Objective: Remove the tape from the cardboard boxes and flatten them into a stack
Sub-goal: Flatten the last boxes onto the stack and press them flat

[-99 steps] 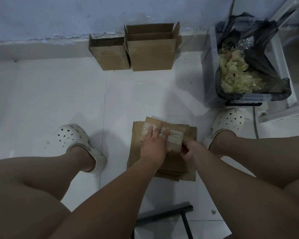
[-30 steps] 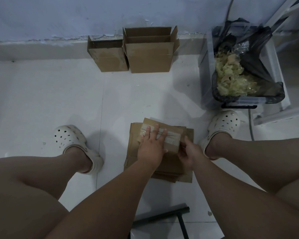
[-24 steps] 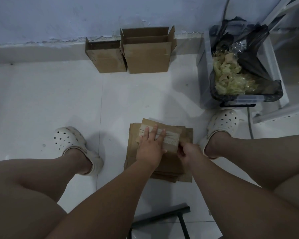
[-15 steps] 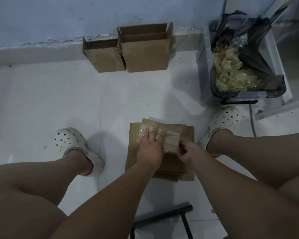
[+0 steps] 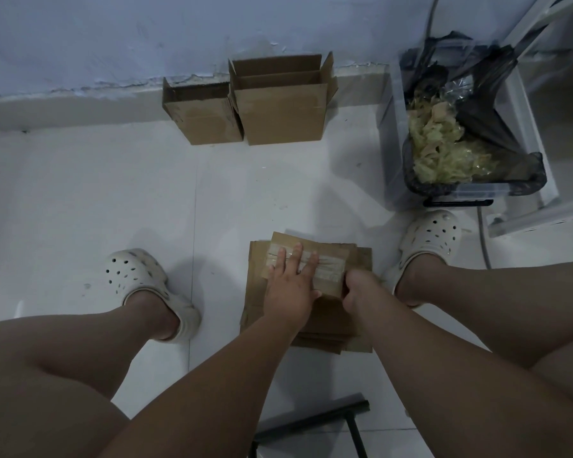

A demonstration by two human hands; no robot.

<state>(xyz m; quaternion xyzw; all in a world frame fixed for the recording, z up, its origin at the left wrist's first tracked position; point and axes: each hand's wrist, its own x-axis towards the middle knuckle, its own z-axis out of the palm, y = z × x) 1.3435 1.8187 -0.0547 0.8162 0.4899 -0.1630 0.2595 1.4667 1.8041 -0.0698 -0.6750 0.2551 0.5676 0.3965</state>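
A pile of flattened cardboard (image 5: 328,325) lies on the white floor between my feet. On top of it sits a small flattened box (image 5: 331,251) with a strip of clear tape (image 5: 328,269) across it. My left hand (image 5: 291,285) presses flat on this box, fingers spread over the tape. My right hand (image 5: 358,289) is at the box's right end, fingers curled at the tape's end; whether it pinches the tape is hidden. Two open cardboard boxes, a smaller one (image 5: 202,117) and a larger one (image 5: 282,107), stand against the wall.
A clear bin lined with a black bag (image 5: 470,190) holds crumpled used tape (image 5: 444,150), at the right beside my right shoe (image 5: 430,239). My left shoe (image 5: 136,276) is at the left. A dark metal frame (image 5: 315,421) lies near the bottom edge.
Both hands have stayed on the top box; the right hand has shifted only slightly at the tape's right end. The camera view has swayed a little.
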